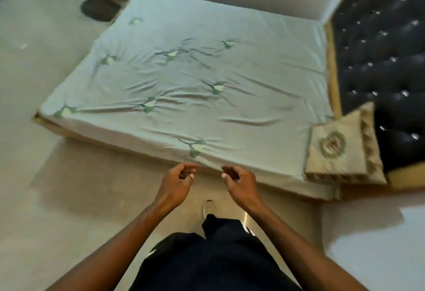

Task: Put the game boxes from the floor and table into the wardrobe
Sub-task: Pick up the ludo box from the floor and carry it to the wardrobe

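No game box, table or wardrobe shows in the head view. My left hand and my right hand hang side by side in front of me, just short of the near edge of the bed. Both have loosely curled fingers and hold nothing. They are a small gap apart and touch neither the sheet nor each other.
A large bed with a wrinkled pale green leaf-print sheet fills the middle. A beige embroidered pillow lies at its right end against a black tufted headboard. A dark round object sits on the pale floor at far left.
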